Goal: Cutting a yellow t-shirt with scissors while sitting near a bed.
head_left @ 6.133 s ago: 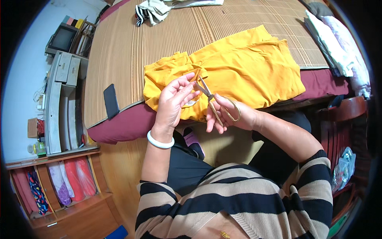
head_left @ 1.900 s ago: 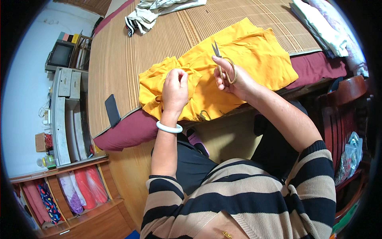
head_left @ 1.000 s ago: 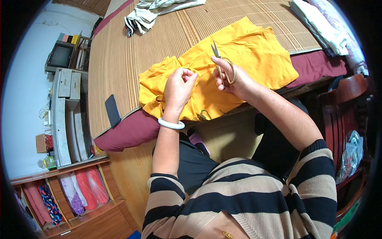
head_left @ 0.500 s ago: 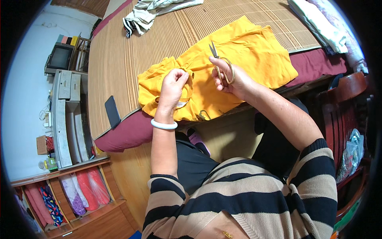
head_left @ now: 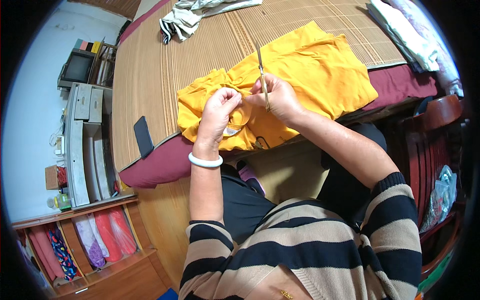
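Observation:
A yellow shirt (head_left: 320, 70) lies spread and partly bunched at the near edge of the bed, its neckline with a white label (head_left: 230, 131) close to my left wrist. My left hand (head_left: 218, 114) is closed in a pinch on the shirt's neckline. Scissors (head_left: 260, 62) with gold-coloured handles sit in my right hand (head_left: 280, 98), blades pointing away from me. The thumb and fingertips of that hand reach the left fingertips. Whether a thread lies between them is too small to tell.
A woven mat (head_left: 150, 80) covers the bed, over a maroon sheet (head_left: 160, 167). A dark phone (head_left: 143, 137) lies at the left edge. Pale folded clothes (head_left: 405, 35) are at far right, a crumpled garment (head_left: 187, 20) at the back. A wooden chair (head_left: 425, 150) stands right.
My right hand has moved left to meet my left fingertips, and the scissors have turned more upright with it. My left hand stays almost in place.

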Motion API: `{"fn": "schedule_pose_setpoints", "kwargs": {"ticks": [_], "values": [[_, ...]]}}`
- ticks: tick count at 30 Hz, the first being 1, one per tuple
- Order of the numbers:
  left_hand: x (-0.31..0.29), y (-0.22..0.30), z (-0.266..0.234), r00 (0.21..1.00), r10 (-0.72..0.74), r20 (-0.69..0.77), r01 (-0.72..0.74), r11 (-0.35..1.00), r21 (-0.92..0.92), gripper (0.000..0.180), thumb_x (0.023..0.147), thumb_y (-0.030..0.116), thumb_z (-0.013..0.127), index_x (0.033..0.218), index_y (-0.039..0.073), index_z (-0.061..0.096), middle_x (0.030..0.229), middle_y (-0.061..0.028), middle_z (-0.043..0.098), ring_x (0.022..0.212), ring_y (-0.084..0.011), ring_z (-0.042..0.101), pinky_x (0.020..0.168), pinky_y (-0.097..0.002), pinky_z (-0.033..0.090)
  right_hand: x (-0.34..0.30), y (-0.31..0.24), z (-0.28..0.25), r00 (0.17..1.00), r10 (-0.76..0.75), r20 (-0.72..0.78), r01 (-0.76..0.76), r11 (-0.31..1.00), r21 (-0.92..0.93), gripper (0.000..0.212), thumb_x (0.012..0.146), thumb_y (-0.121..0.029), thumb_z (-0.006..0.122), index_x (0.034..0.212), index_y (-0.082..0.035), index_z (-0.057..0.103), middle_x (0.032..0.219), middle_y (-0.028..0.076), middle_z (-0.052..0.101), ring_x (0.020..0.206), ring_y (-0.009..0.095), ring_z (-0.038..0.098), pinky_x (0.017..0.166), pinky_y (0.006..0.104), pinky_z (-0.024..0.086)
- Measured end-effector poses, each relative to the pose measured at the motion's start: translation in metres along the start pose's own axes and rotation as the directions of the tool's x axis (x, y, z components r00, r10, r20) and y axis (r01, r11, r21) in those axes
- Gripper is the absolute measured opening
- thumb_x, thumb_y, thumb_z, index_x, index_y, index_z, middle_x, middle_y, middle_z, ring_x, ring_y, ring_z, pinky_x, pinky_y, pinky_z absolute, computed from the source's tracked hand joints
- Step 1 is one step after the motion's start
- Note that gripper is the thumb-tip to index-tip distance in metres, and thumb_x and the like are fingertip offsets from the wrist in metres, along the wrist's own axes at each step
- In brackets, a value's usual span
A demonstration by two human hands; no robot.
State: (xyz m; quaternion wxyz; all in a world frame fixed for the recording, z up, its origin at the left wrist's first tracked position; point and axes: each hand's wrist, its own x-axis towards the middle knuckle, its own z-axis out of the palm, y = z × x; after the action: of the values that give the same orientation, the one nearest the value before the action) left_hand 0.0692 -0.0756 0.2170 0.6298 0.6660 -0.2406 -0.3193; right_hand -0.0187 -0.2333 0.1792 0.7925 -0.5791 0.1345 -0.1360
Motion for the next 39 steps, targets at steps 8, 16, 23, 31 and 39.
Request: {"fn": "schedule_pose_setpoints", "kwargs": {"ticks": [8,16,23,31,39], "values": [[-0.009,0.007,-0.009,0.997,-0.019,-0.074,0.015,0.999,-0.050,0.008,0.093,0.009,0.062,0.096,0.003,0.059,0.088,-0.0016,0.062,0.081,-0.0082,0.057,0.078,-0.0218,0.046,-0.005,-0.013,-0.004,0.992,0.127,0.027,-0.130,0.979,0.156,0.022,0.077,-0.011,0.076,0.085,-0.009,0.056,0.073,0.000,0.059,0.066,0.008,0.055,0.063,0.0233,0.041],[-0.012,0.012,0.021,0.901,0.421,-0.103,-0.262,0.719,0.644,0.013,0.081,0.007,0.074,0.085,0.001,0.063,0.079,-0.0042,0.063,0.073,-0.0127,0.059,0.070,-0.0258,0.048,-0.012,-0.013,-0.008,0.992,0.100,0.082,-0.114,0.975,0.191,0.023,0.077,-0.007,0.076,0.088,-0.008,0.056,0.073,0.000,0.059,0.065,0.007,0.055,0.058,0.0223,0.044],[-0.014,0.007,0.009,0.955,0.273,-0.114,-0.219,0.911,0.349,0.006,0.091,0.004,0.064,0.093,0.002,0.059,0.085,0.0010,0.061,0.078,-0.0064,0.058,0.074,-0.0206,0.047,-0.011,-0.015,-0.008,0.991,0.118,0.056,-0.126,0.975,0.184,0.025,0.076,-0.009,0.077,0.089,-0.008,0.056,0.073,0.000,0.059,0.064,0.007,0.055,0.057,0.0217,0.043],[-0.015,0.009,0.018,0.978,0.184,-0.101,-0.167,0.974,0.154,0.007,0.092,0.003,0.063,0.097,0.002,0.059,0.087,0.0006,0.060,0.081,-0.0061,0.056,0.077,-0.0205,0.047,-0.013,-0.018,-0.009,0.985,0.157,0.073,-0.169,0.964,0.205,0.025,0.076,-0.009,0.077,0.089,-0.008,0.056,0.072,0.000,0.059,0.063,0.008,0.055,0.056,0.0225,0.042],[-0.017,0.010,0.013,0.984,0.163,-0.071,-0.144,0.965,0.220,0.008,0.089,0.003,0.066,0.094,0.003,0.060,0.085,0.0012,0.061,0.075,-0.0055,0.055,0.071,-0.0200,0.046,-0.016,-0.020,-0.007,0.983,0.163,0.079,-0.176,0.964,0.200,0.024,0.076,-0.010,0.077,0.088,-0.008,0.057,0.072,0.001,0.060,0.064,0.009,0.056,0.056,0.0228,0.042]]}}
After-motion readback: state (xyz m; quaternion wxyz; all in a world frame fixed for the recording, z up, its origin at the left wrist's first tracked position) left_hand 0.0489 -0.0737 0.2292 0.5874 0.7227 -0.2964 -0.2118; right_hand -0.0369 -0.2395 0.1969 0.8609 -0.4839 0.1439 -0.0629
